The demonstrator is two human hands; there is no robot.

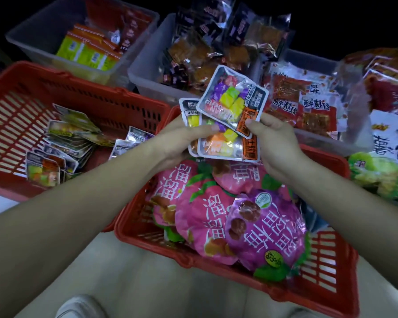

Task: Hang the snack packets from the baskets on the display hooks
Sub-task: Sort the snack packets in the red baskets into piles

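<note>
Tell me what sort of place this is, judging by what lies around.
Probably a shop or its stockroom during restocking. Red plastic shopping baskets and clear bins stand side by side, each packed with many identical snack packets, sorted by kind.

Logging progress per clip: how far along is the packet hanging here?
Done: nothing visibly hung; no display hooks in view. In hand: left hand and right hand both grip a fan of small candy packets. Left: the near red basket, left red basket and clear bins all hold packets.
</note>
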